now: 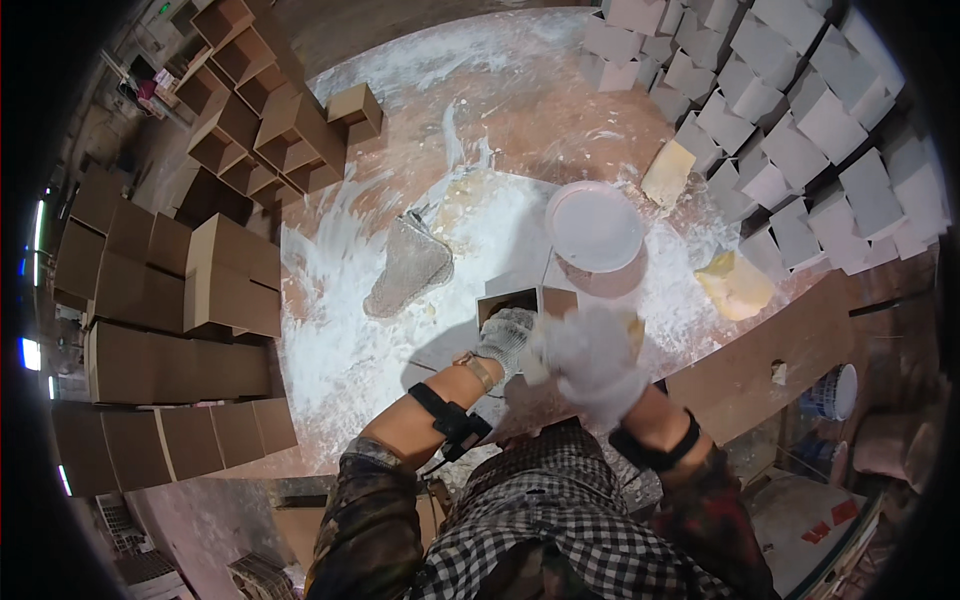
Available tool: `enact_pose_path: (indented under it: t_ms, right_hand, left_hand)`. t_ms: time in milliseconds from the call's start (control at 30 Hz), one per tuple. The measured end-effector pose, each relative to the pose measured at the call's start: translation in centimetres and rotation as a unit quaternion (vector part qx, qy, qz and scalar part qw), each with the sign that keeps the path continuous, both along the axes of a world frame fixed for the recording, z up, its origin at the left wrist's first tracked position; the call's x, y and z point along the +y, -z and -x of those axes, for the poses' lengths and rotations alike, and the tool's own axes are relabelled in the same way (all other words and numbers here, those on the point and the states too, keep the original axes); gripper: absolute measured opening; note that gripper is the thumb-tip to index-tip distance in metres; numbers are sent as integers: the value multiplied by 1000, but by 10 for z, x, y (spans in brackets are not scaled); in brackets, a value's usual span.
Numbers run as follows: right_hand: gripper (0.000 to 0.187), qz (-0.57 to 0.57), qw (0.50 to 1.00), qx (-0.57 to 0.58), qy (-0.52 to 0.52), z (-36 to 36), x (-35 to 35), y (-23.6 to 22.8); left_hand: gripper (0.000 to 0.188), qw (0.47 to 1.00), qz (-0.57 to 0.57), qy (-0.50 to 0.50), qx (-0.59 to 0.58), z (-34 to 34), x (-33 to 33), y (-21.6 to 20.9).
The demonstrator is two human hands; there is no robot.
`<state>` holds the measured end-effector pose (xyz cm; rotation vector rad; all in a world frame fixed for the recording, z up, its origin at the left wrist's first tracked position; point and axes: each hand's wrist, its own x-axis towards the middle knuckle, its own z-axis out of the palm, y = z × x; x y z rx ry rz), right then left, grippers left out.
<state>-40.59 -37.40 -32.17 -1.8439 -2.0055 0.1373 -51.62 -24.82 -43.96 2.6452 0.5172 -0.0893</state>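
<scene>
"Where is the open box [558, 301]?"

"Near the middle of the tabletop's [560, 130] near side, with a round white container [595, 226] just beyond."

"And the hands?"

"The gloved left hand [508, 335] is at its opening, fingers hidden, so I can't tell its grip. The right hand [600, 360], blurred, is close on the right; its grip is unclear too."
</scene>
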Motion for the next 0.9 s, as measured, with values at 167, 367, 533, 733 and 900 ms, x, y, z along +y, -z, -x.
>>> enact_pose_path:
  t_ms: [167, 367, 533, 733, 900]
  right_hand:
    - [25, -88, 990, 92, -56, 4, -31, -1]
    - [27, -244, 941, 228, 54, -32, 11, 43]
    - [26, -225, 934, 263, -92, 9, -5, 28]
    - [9, -207, 965, 138, 83, -30, 18, 60]
    - [20, -252, 956, 96, 119, -21, -4, 78]
  left_hand:
    - [24, 999, -9, -32, 30, 0, 0, -24]
    - [25, 997, -29, 67, 20, 0, 3, -21]
    - [33, 995, 3, -17, 102, 23, 8, 9]
    - [43, 990, -7, 33, 138, 8, 13, 10]
    - [47, 988, -13, 28, 150, 15, 12, -5]
